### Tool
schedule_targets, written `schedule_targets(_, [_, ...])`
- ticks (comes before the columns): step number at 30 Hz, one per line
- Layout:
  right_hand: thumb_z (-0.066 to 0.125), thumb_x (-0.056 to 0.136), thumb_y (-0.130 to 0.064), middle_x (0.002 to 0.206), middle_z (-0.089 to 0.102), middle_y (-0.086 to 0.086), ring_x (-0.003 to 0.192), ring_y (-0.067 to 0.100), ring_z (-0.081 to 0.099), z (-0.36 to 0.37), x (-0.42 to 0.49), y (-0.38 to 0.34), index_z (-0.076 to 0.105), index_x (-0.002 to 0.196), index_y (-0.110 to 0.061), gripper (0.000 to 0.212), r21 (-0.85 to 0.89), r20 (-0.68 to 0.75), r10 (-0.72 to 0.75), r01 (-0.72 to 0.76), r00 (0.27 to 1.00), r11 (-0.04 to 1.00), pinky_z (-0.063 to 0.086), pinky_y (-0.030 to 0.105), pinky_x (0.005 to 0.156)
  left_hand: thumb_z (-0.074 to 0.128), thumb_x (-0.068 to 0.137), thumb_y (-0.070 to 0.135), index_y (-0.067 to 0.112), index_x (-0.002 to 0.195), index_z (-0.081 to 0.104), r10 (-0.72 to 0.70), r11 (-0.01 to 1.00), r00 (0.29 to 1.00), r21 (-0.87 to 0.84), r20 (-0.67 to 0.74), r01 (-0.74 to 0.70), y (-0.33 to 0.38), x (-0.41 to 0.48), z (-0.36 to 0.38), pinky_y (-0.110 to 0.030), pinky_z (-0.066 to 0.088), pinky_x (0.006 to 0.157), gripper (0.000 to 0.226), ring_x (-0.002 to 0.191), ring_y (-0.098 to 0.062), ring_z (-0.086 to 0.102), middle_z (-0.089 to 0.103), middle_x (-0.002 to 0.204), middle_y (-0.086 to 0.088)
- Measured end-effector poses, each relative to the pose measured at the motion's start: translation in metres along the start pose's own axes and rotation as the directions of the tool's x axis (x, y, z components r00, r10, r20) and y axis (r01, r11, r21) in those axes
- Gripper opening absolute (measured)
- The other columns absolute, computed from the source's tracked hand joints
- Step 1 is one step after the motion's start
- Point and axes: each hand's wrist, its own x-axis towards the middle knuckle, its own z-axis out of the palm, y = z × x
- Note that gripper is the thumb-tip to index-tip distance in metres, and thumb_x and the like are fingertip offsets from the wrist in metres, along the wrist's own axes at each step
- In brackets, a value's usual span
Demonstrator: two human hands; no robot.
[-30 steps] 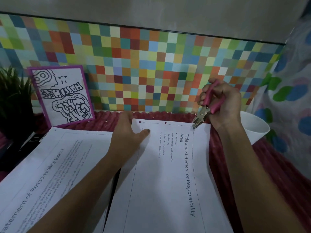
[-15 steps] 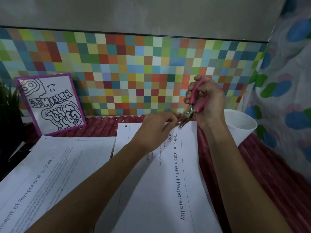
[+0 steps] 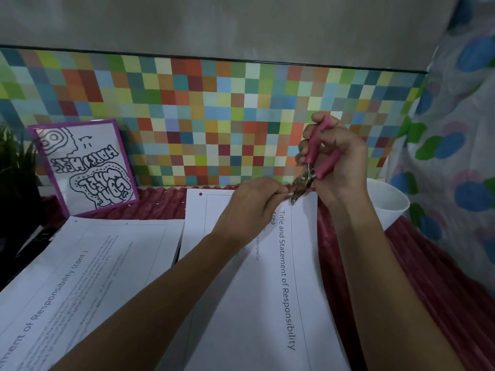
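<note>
Firmly, right hand [image 3: 341, 159] grips pink punch [image 3: 312, 153]; left hand [image 3: 249, 207] pinches sheet [image 3: 267, 295] headed "Title and Statement of Responsibility".

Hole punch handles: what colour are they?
Pink, on the hole punch in the right hand; head view.

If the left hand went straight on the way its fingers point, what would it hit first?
Most likely the metal nose of the hole punch, which sits just past the fingertips of the left hand at the far edge of the sheet. The right hand gripping it comes next.
</note>
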Motion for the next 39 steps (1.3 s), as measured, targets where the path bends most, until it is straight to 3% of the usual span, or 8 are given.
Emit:
schedule_targets(5, [0.052,0.067,-0.012,0.067,0.058,0.004,0.053,0.019,0.049,0.005,-0.001,0.005,0.060,0.102,-0.005,0.037,-0.167,-0.193,0.068,-0.101,0.979,0.981,0.036,0.029,0.052,0.063,0.089,0.015,0.009,0.090,0.072,0.067,0.990,0.998,0.125,-0.012,-0.065,0.000,-0.011,0.007,-0.015,0.030,0.078,0.011,0.076,-0.015,0.058,0.070,0.082,-0.001])
schedule_targets(11, [0.056,0.077,0.000,0.072,0.059,0.007,0.056,0.021,0.054,0.008,-0.008,-0.014,0.065,0.096,-0.009,0.022,-0.358,-0.098,-0.105,0.064,0.990,0.932,0.043,0.029,0.053,0.062,0.089,0.017,0.009,0.091,0.072,0.002,0.997,1.000,0.082,0.028,-0.004,-0.008,-0.020,0.002,-0.028,0.047,0.077,0.013,0.076,-0.018,0.063,0.071,0.084,-0.002])
schedule_targets(14, [0.063,0.081,0.002,0.085,0.065,0.002,0.070,0.014,0.060,0.000,-0.015,-0.029,0.069,0.096,-0.015,0.023,-0.830,0.140,0.020,0.106,0.990,0.547,0.048,0.024,0.062,0.061,0.091,0.018,0.009,0.095,0.072,-0.049,0.999,0.999,-0.019,-0.004,0.049,-0.008,-0.019,-0.005,-0.035,0.051,0.076,0.015,0.081,-0.016,0.063,0.071,0.088,-0.001])
schedule_targets(18, [0.062,0.083,0.002,0.086,0.069,0.001,0.087,0.019,0.065,-0.008,-0.027,-0.017,0.070,0.086,-0.015,0.019,-0.955,0.234,0.259,0.172,0.937,0.241,0.055,0.031,0.073,0.061,0.092,0.020,0.008,0.097,0.071,-0.024,0.998,1.000,-0.051,-0.012,0.023,-0.002,-0.014,-0.011,-0.034,0.051,0.077,0.016,0.083,-0.013,0.063,0.071,0.090,0.000])
schedule_targets(27, [0.065,0.082,0.001,0.075,0.069,0.004,0.078,0.024,0.065,0.009,-0.037,-0.022,0.068,0.074,-0.019,0.022,-0.953,0.282,0.254,0.239,0.925,0.186,0.055,0.046,0.077,0.057,0.093,0.033,0.020,0.098,0.069,-0.094,0.989,0.994,0.110,-0.051,0.099,0.015,-0.022,-0.035,-0.043,0.034,0.102,0.019,0.098,-0.014,0.060,0.069,0.098,0.006])
schedule_targets(32, [0.066,0.082,0.004,0.079,0.070,0.006,0.083,0.028,0.066,0.030,-0.040,-0.039,0.068,0.075,-0.018,0.023,-0.943,0.304,0.231,0.259,0.924,0.208,0.052,0.045,0.082,0.052,0.076,0.072,0.023,0.143,0.037,-0.390,0.851,0.838,0.198,-0.381,0.486,0.013,-0.062,-0.074,-0.045,0.015,0.114,0.085,0.142,-0.022,0.024,0.033,0.151,0.000])
schedule_targets(35, [0.068,0.079,0.007,0.078,0.072,0.002,0.086,0.027,0.067,0.038,-0.037,-0.048,0.071,0.075,-0.019,0.027,-0.939,0.279,0.231,0.215,0.932,0.268,0.052,0.044,0.084,0.079,0.069,0.048,0.027,0.146,0.017,-0.775,0.625,0.618,-0.297,-0.130,0.721,0.019,-0.092,-0.092,-0.033,0.027,0.112,0.101,0.130,-0.006,0.035,0.035,0.140,0.019])
schedule_targets(39, [0.068,0.074,0.014,0.073,0.072,0.006,0.075,0.030,0.065,0.046,-0.023,-0.059,0.073,0.075,-0.022,0.037,-0.935,0.204,0.220,0.123,0.954,0.334,0.051,0.036,0.074,0.071,0.082,0.017,0.030,0.114,0.051,-0.809,0.432,0.561,-0.469,0.176,0.770,0.032,-0.130,-0.100,-0.019,0.053,0.081,0.039,0.094,0.001,0.063,0.065,0.103,0.016])
